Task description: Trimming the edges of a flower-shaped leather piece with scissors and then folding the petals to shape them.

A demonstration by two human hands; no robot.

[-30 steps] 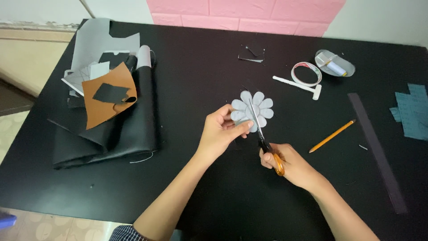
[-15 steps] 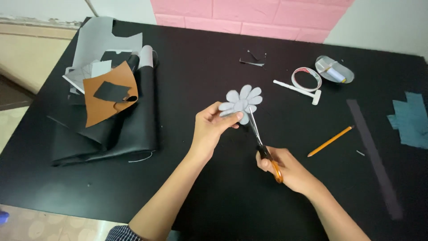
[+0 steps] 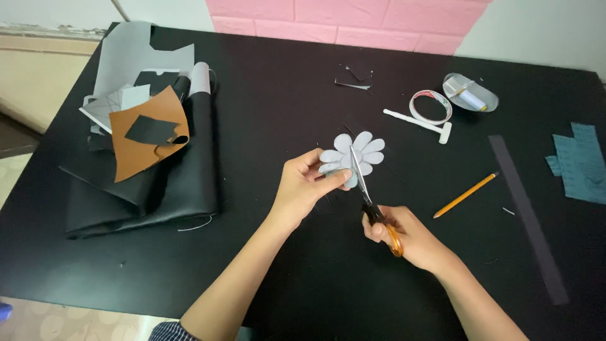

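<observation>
Grey flower-shaped leather cutout was pinched in the left hand above the black table, while orange-handled scissors, gripped by the right hand, bit into it.
Blades ran close to the left fingertips; a slip could nick them or sever a petal.

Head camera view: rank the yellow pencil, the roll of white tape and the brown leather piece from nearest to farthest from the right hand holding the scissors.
Measured from the right hand:
1. Yellow pencil, just to its right on the black table.
2. Roll of white tape, farther up the table, toward the pink wall.
3. Brown leather piece, far across to the left, on the pile of black material.
</observation>
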